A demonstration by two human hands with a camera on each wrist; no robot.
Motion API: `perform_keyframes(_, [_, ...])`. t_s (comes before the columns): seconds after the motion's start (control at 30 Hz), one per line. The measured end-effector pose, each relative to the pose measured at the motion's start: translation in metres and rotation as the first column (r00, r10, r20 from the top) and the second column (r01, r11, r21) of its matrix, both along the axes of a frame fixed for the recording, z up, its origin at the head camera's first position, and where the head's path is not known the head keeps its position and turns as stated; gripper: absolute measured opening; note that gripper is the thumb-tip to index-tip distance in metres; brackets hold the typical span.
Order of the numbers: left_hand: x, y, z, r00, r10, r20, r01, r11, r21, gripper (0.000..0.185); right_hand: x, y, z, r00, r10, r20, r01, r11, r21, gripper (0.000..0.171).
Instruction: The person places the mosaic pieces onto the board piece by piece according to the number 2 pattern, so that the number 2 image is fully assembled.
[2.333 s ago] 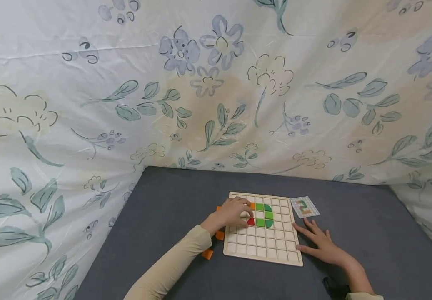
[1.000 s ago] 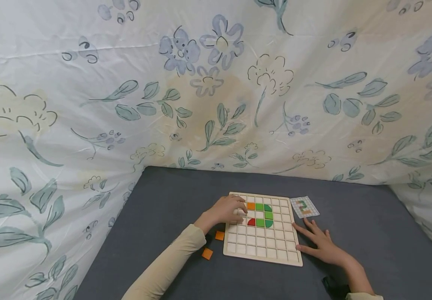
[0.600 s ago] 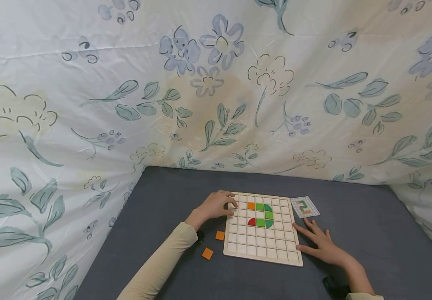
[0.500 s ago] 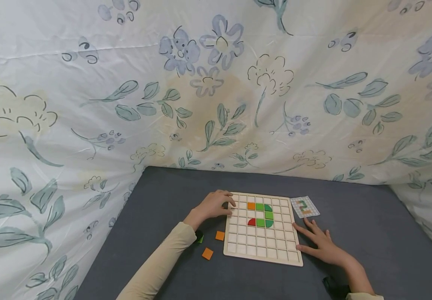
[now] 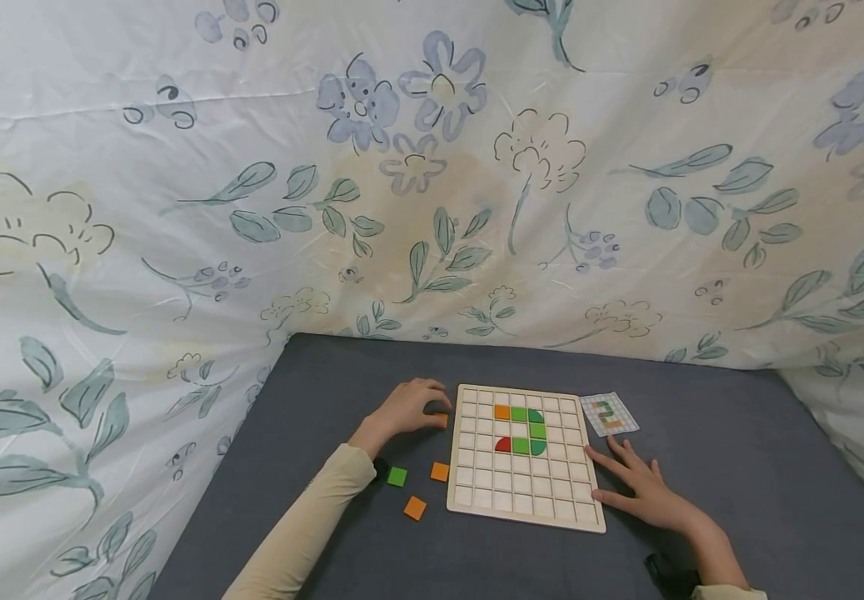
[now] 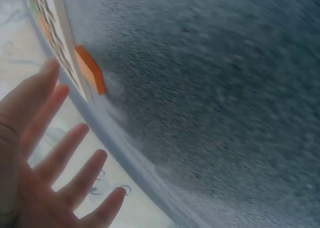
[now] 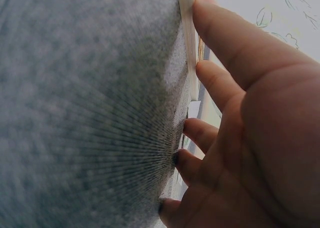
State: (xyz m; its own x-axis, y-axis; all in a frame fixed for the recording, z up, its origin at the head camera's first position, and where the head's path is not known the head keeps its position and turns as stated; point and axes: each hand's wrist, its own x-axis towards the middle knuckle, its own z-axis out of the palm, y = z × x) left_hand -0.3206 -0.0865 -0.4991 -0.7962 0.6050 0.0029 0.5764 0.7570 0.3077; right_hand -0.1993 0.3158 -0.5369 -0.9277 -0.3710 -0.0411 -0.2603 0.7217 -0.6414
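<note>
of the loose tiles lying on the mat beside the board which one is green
The green tile, the leftmost loose one, lying just right of the left sleeve; the other two are orange.

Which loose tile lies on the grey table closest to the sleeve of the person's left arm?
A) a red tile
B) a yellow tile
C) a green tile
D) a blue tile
C: the green tile lies on the grey table right beside the left sleeve, with two orange tiles farther from it.
</note>
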Motion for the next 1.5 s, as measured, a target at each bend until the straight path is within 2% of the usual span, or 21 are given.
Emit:
perform_keyframes(0.33, [0.001, -0.010, -0.004, 0.999, 0.047, 0.002, -0.047, 0.998, -0.049, 0.034, 0.000, 0.000, -0.001, 1.000, -0.007, 0.014, 0.007, 1.000, 0.012, 0.066])
perform_keyframes(0.63, [-0.002, -0.014, -0.009, 0.997, 0.072, 0.002, -0.072, 0.996, -0.052, 0.032, 0.000, -0.001, 0.000, 1.000, -0.010, 0.014, 0.010, 1.000, 0.018, 0.067])
perform_keyframes(1.33, [-0.001, -0.022, -0.015, 0.998, 0.069, 0.012, -0.069, 0.997, -0.028, 0.030, -0.001, 0.000, 0.001, 1.000, -0.009, 0.008, 0.009, 0.999, 0.035, 0.067])
perform_keyframes(1.5, [0.004, -0.030, -0.016, 0.998, 0.066, 0.015, -0.066, 0.998, -0.004, 0.028, -0.002, 0.000, 0.002, 1.000, -0.008, 0.014, 0.008, 1.000, 0.029, 0.067])
